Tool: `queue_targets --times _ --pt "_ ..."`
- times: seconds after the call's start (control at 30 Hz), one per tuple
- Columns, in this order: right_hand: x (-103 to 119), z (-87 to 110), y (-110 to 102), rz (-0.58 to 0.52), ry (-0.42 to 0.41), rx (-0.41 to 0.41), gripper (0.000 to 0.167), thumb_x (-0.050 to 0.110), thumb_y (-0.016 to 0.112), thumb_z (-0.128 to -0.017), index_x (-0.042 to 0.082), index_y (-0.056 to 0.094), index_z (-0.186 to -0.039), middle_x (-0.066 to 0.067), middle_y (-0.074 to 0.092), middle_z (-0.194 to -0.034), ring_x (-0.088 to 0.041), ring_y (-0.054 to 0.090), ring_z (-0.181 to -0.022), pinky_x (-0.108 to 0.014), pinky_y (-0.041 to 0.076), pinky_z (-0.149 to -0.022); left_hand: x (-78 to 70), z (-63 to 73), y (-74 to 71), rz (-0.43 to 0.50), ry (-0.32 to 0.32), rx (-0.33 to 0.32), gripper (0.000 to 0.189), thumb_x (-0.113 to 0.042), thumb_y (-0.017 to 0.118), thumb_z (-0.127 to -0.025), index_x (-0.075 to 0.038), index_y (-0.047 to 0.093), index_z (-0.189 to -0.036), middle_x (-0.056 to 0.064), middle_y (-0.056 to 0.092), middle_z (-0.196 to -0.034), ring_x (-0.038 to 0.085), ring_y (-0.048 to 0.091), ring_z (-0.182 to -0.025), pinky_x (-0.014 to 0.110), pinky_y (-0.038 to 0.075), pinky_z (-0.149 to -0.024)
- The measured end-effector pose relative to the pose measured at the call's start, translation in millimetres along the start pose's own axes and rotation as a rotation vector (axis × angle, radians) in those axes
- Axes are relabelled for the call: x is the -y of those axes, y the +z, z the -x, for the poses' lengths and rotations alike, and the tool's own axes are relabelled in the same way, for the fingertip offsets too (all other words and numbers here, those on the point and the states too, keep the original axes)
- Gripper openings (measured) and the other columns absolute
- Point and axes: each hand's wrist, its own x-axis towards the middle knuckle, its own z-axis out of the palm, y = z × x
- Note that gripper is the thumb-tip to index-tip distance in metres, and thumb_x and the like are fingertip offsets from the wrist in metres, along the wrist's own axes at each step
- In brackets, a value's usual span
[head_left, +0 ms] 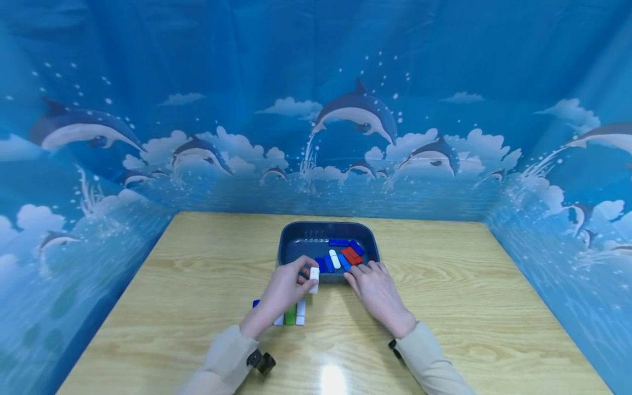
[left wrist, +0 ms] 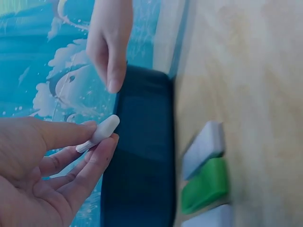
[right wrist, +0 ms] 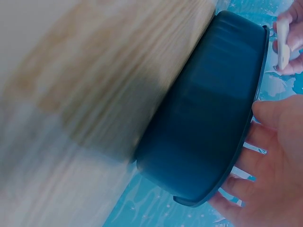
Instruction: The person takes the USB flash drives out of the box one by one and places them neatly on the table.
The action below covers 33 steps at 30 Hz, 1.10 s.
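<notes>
My left hand (head_left: 291, 282) pinches a small white oblong block (head_left: 314, 280) between thumb and fingers, at the front left edge of a dark blue plastic box (head_left: 296, 230). The left wrist view shows the rounded end of this white block (left wrist: 105, 130). At the front right of the box, the fingers of my right hand (head_left: 372, 285) reach over the rim, slightly bent and spread; their tips are hidden inside. Within the box lie several similar pieces: blue ones (head_left: 338, 242), a white one (head_left: 334, 259) and red ones (head_left: 351, 255).
On the table left of the box's front, partly behind my left forearm, stands a row of pieces, with a green one (head_left: 290, 315), a white one (head_left: 300, 312) and a blue corner (head_left: 255, 303) showing. A dolphin-printed curtain (head_left: 237, 137) surrounds the wooden table (head_left: 469, 307).
</notes>
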Motion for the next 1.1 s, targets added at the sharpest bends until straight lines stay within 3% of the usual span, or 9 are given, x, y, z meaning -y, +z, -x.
queue_targets --times 0.17,0.5,0.63,0.87,1.1 --pt "0 0.5 0 0.001 -0.011 -0.004 0.022 0.030 0.063 -0.102 0.013 0.072 -0.091 0.000 0.071 -0.083 -0.023 0.055 -0.076 -0.044 0.049 -0.084 7.4 11.6 11.8 -0.012 0.066 0.039 0.028 -0.006 0.078 -0.088 -0.009 0.066 -0.113 -0.001 0.067 -0.090 0.008 0.064 -0.076 0.019 0.055 -0.064" --pt "0 0.4 -2 -0.009 -0.003 -0.003 0.023 0.030 0.062 -0.102 0.013 0.073 -0.091 0.000 0.071 -0.082 -0.023 0.055 -0.077 -0.045 0.049 -0.083 13.4 17.7 26.0 -0.100 0.109 0.112 0.026 -0.006 0.083 -0.083 -0.004 0.068 -0.105 0.002 0.065 -0.087 0.009 0.058 -0.073 0.020 0.050 -0.061" --pt "0 0.2 -1 -0.009 -0.003 -0.002 0.023 0.030 0.062 -0.102 0.013 0.073 -0.091 0.000 0.071 -0.082 -0.023 0.055 -0.077 -0.045 0.048 -0.085 13.9 19.5 27.5 -0.116 0.100 0.123 0.027 -0.007 0.084 -0.080 -0.003 0.070 -0.103 0.003 0.062 -0.088 0.011 0.057 -0.075 0.021 0.050 -0.062" --pt "1 0.7 -2 -0.005 -0.002 0.011 0.024 0.031 0.061 -0.103 0.013 0.072 -0.091 0.000 0.070 -0.082 -0.023 0.054 -0.077 -0.045 0.048 -0.085 16.6 22.4 26.5 -0.331 0.140 0.107 0.033 -0.025 0.088 -0.078 -0.009 0.075 -0.104 0.000 0.064 -0.091 0.014 0.053 -0.081 0.029 0.049 -0.071" --pt "0 0.5 -2 -0.009 -0.004 0.001 0.024 0.030 0.061 -0.103 0.013 0.072 -0.091 0.000 0.071 -0.083 -0.024 0.056 -0.078 -0.046 0.049 -0.087 18.6 21.5 22.4 -0.366 0.130 0.128 0.040 -0.031 0.091 -0.072 -0.014 0.077 -0.105 -0.003 0.065 -0.093 0.013 0.050 -0.084 0.026 0.047 -0.071"
